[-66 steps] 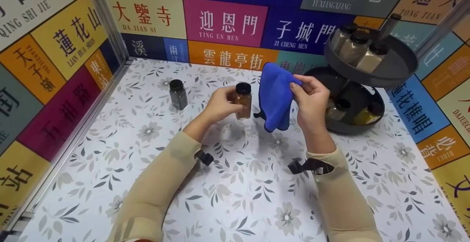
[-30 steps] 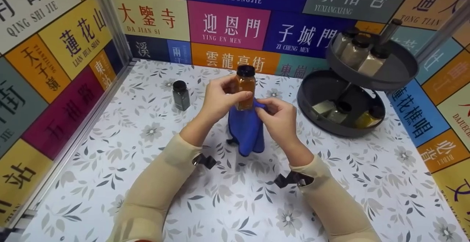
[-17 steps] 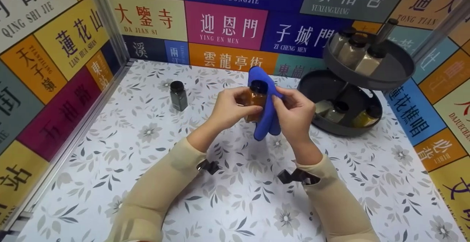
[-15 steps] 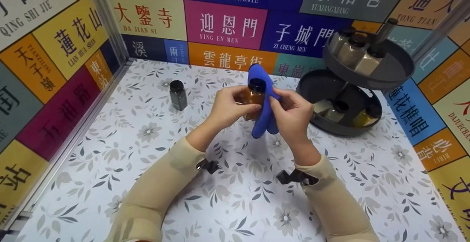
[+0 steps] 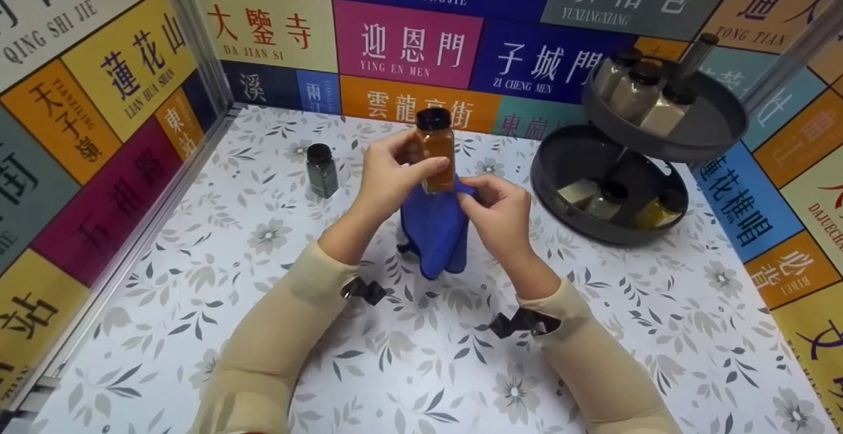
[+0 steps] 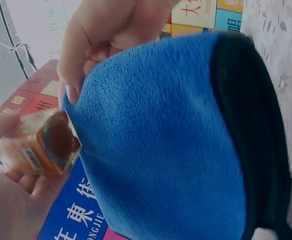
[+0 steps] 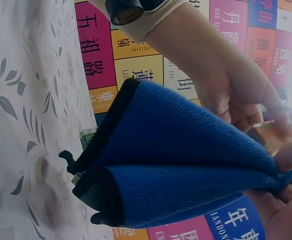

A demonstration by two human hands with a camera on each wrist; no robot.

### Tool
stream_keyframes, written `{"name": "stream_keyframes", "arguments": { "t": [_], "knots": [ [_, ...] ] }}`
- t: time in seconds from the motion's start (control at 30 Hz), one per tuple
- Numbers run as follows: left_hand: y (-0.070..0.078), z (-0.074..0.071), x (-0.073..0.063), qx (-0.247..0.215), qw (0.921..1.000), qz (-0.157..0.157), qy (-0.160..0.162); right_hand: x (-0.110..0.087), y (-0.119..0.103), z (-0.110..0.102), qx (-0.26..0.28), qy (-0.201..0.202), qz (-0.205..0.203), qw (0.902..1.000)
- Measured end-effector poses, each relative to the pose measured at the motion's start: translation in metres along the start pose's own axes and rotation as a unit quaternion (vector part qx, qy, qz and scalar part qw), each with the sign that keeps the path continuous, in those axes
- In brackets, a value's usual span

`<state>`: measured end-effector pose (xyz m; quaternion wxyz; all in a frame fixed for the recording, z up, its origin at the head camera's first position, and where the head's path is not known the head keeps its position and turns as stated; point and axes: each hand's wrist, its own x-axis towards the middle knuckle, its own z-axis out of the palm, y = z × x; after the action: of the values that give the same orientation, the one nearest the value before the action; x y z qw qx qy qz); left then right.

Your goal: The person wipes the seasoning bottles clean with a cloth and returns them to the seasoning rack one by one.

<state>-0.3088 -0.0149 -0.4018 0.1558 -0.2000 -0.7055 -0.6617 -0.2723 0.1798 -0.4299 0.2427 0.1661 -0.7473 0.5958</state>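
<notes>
My left hand (image 5: 388,170) grips a small clear jar (image 5: 440,169) of orange-brown spice with a black lid, thumb across its front. The jar is upright and raised over the table in the head view. Its base and barcode label show in the left wrist view. My right hand (image 5: 498,213) pinches a blue cloth (image 5: 435,230) with dark edging between thumb and fingers. From that pinch the cloth hangs down in folds, its upper edge right at the bottom of the jar. In the right wrist view the cloth (image 7: 186,145) covers much of the view.
A dark-filled jar with a black lid (image 5: 322,170) stands on the floral table (image 5: 395,368) to the left. At the back right is a two-tier black rack (image 5: 609,233), with several jars on its trays. Walls of coloured sign panels (image 5: 408,42) enclose the table.
The left hand has raised the jar and shifted it slightly left. The cloth, beside the jar half a second ago, now hangs below it as the right hand moved down and left.
</notes>
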Motion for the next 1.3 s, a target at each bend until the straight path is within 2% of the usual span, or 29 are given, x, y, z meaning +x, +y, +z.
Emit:
{"name": "stream_keyframes", "arguments": {
  "t": [0.17, 0.33, 0.4, 0.5, 0.63, 0.83, 0.93, 1.07, 1.2, 1.3],
  "knots": [
    [0.001, 0.005, -0.002, -0.015, 0.9973, 0.015, -0.07, 0.01, 0.0, -0.008, 0.058, 0.031, 0.019, 0.9977],
    [-0.007, 0.014, -0.005, 0.0, 0.9877, 0.002, -0.157, 0.02, -0.005, -0.02, 0.113, 0.073, 0.013, 0.9908],
    [-0.011, 0.017, -0.006, 0.011, 0.9838, -0.002, -0.179, 0.023, -0.008, -0.025, 0.124, 0.089, -0.001, 0.9883],
    [-0.014, 0.018, -0.008, 0.027, 0.9816, -0.007, -0.189, 0.024, -0.01, -0.029, 0.114, 0.096, -0.027, 0.9884],
    [-0.017, 0.019, -0.009, 0.035, 0.9855, -0.018, -0.165, 0.021, -0.008, -0.026, 0.089, 0.082, -0.049, 0.9914],
    [-0.019, 0.017, -0.007, 0.023, 0.9951, -0.032, -0.091, 0.009, -0.002, -0.014, 0.037, 0.05, -0.06, 0.9962],
    [-0.018, 0.013, -0.006, 0.004, 0.9979, -0.038, -0.053, 0.003, -0.001, -0.009, 0.009, 0.027, -0.058, 0.9979],
    [-0.013, 0.008, -0.004, -0.015, 0.9987, -0.045, -0.018, 0.001, 0.0, -0.005, -0.012, 0.01, -0.041, 0.999],
    [-0.01, 0.008, -0.003, -0.022, 0.9992, -0.034, 0.002, 0.003, 0.003, -0.003, -0.034, 0.002, -0.023, 0.9991],
    [-0.009, 0.009, -0.004, -0.024, 0.9996, -0.015, -0.006, 0.005, 0.004, -0.004, -0.03, 0.001, -0.001, 0.9995]
  ]
}}
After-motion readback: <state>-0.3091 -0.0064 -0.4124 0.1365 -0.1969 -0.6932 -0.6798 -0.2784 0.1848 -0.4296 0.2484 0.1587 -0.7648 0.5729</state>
